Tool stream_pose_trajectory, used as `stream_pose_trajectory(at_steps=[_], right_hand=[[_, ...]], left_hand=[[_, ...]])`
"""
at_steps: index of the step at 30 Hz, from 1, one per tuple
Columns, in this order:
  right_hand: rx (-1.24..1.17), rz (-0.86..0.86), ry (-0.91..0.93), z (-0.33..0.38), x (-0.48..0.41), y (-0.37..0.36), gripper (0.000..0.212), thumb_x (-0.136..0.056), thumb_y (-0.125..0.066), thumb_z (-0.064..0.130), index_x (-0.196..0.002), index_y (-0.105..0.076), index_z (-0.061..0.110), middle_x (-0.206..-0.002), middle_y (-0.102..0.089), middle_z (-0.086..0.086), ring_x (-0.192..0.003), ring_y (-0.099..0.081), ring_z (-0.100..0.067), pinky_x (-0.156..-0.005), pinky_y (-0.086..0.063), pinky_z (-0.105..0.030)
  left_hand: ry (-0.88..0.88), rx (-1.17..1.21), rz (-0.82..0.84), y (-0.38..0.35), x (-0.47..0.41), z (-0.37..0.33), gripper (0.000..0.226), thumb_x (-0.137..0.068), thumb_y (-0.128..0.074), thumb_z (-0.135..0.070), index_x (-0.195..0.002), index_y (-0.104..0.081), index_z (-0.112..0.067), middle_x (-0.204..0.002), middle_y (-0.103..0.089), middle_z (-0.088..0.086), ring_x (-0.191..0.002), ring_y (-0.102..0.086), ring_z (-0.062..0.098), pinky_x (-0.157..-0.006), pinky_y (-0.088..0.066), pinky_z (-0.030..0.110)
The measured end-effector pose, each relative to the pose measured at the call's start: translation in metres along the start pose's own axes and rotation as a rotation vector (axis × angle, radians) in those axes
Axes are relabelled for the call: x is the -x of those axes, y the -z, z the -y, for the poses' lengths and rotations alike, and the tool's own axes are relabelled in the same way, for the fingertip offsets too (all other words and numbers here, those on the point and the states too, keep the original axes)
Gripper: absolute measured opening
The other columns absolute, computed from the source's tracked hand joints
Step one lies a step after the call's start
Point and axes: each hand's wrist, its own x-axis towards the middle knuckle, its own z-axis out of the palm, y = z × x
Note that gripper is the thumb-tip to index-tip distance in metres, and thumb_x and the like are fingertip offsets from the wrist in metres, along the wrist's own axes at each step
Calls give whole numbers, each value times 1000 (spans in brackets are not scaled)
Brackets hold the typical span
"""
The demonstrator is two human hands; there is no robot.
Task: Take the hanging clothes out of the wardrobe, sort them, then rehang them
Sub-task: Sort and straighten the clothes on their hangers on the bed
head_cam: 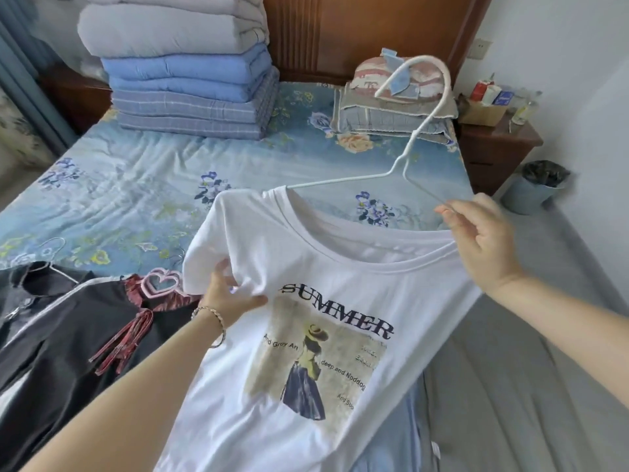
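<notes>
While the left hand [231, 298] grips a bunch of cloth by one sleeve of the white T-shirt [306, 253], the right hand [483, 240] pinches the thin wire of the white hanger [394, 165] near the shirt's other shoulder. Both hands hold the shirt up in the air over the near edge of the bed [136, 185]. One arm of the hanger goes in under the collar. The other arm is bare and runs to the fingertips of the right hand. The hook points up and away. The shirt's front faces up and shows the word SUMMER and a picture of a lady in a hat. A bracelet [218, 318] sits on the left wrist.

On the bed to the left lie black clothes [68, 321] with a pink hanger [160, 282] on top. A tall pile of folded quilts [183, 80] stands at the far end, with a pillow [374, 117] beside it. A brown nightstand [493, 148] and a blue bin [537, 189] are by the wall.
</notes>
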Motion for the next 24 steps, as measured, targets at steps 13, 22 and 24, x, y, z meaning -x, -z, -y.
stream_pose_trajectory(at_steps=[13, 22, 24], right_hand=[[647, 327, -325, -127, -97, -136, 30, -98, -43, 26, -93, -69, 11, -99, -66, -21, -96, -58, -40, -65, -34, -33], [377, 514, -617, -178, -139, -252, 71, -95, -50, 21, -151, -6, 13, -142, -41, -20, -129, -42, -36, -103, -35, -39], [369, 649, -541, -186, -85, -266, 67, -92, -46, 13, -149, -13, 18, -136, -47, -18, -121, -50, -37, -97, -43, -40]], left_hand=[[25, -316, -188, -67, -122, 9, 34, -97, -39, -27, -67, -35, -12, -58, -57, 8, -41, -55, 17, -50, -35, 26], [-58, -137, -155, -109, -198, 13, 69, -91, -56, -11, -147, -16, -7, -152, -18, 16, -142, -19, 26, -111, -18, 33], [-39, -261, -143, -119, -178, 48, 71, -91, -56, -13, -148, -15, -7, -156, -8, 14, -144, -12, 24, -113, -16, 32]])
